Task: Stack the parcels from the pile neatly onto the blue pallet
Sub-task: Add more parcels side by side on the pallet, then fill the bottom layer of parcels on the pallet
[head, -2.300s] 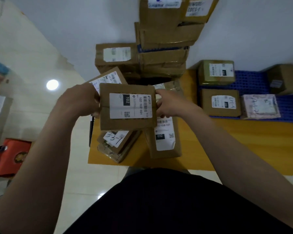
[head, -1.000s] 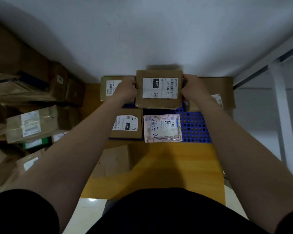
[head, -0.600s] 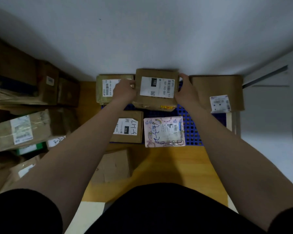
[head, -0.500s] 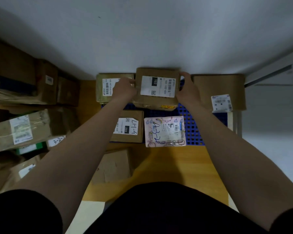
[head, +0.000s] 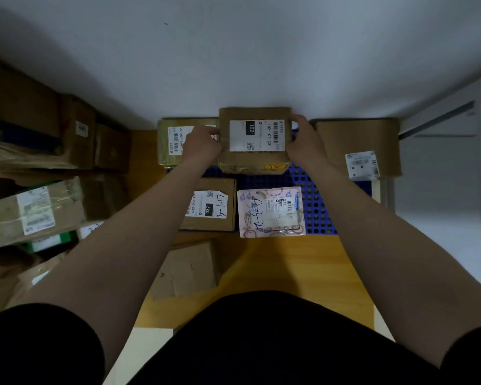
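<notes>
- Both hands held one brown cardboard parcel from opposite sides, at the far edge of the blue pallet, close to the white wall.
- The left hand gripped the parcel's left side, fingers curled against the cardboard; the right hand gripped its right side, thumb over the top edge.
- The parcel's white label, marked 102, faced up. Whether its base rested fully on the pallet could not be told.
- Just left of it, partly behind the left hand, stood a second labelled box; to the right sat a larger brown box with a small label on its near face.
- Nearer on the pallet lay a flat carton marked 032 with handwriting, and touching its right edge a pink printed mailer.
- The pallet sat on a wooden counter, where a plain brown box lay near the front, off the pallet.
- The pile of parcels was stacked at the left.
</notes>
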